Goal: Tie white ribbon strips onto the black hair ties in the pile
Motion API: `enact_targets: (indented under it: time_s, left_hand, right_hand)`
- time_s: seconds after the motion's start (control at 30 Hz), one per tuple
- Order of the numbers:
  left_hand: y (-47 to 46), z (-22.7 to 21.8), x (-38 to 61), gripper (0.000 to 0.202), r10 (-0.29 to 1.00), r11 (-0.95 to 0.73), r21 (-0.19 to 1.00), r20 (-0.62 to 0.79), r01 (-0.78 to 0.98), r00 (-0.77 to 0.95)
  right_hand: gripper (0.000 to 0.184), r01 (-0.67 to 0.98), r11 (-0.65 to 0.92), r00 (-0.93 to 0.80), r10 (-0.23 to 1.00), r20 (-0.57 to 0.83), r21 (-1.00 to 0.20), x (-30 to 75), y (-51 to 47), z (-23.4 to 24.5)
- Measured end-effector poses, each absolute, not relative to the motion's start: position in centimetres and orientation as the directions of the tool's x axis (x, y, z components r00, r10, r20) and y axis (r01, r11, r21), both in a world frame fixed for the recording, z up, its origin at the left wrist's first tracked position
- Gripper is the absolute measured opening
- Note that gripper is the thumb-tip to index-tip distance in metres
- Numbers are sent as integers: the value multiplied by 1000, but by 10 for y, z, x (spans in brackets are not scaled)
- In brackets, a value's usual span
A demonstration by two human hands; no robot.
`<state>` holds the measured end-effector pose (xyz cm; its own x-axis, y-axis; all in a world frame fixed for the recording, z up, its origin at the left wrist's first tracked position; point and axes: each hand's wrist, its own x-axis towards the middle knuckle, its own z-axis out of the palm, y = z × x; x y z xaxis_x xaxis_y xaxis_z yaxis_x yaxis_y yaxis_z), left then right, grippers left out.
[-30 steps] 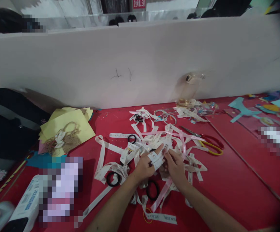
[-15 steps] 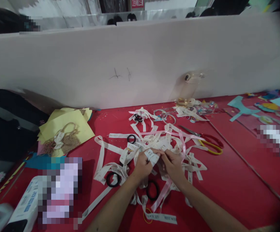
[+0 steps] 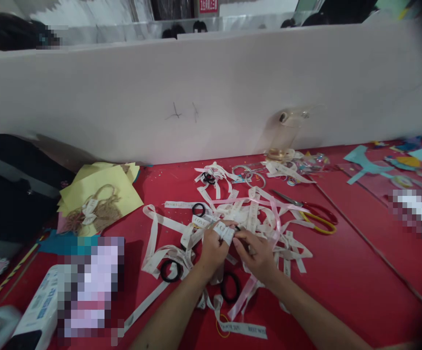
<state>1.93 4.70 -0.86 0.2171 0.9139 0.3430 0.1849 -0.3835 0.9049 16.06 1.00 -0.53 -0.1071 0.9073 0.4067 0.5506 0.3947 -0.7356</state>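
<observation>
the white ribbon [image 3: 225,233] is gripped in the left hand [image 3: 213,247], over the ribbon pile [image 3: 254,204]. the right hand [image 3: 257,252] curls beside it; its hold can't be told. a white wall [image 3: 214,97] edges the red table [image 3: 342,277], which spreads rightward. the white ribbon has moved left.

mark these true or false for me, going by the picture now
1. White ribbon with dark lettering lies across the left hand. True.
2. The scissors are in the right hand. False: they lie on the red table, to the right of the hands.
3. A twine piece with a white bow lies on the yellow paper. True.
4. Both handle loops of the scissors are yellow. False: one is red and one is yellow.
5. The pale panel behind the table has no marks. False: thin dark lines show on it.
</observation>
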Motion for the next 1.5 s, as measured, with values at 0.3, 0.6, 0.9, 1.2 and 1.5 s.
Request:
enact_targets:
  time_s: [0.3,0.6,0.9,1.2,1.5]
  left_hand:
    - [50,-13,18,43,915,-394,847,324,358,240]
    - [50,-11,17,49,925,-366,828,276,425,260]
    - [49,-11,17,48,922,-374,827,284,420,262]
    - [46,-10,18,44,916,-383,846,297,371,269]
    - [46,-12,18,46,912,-389,849,300,357,279]
  right_hand:
    - [12,729,453,-244,873,422,-514,160,12,-8]
    - [14,783,440,-237,865,443,-440,158,11,-10]
    - [13,761,442,-204,858,472,-475,157,10,-11]
    - [14,772,444,-213,855,473,-455,156,11,-7]
    - [16,766,451,-235,859,455,-457,156,12,-8]
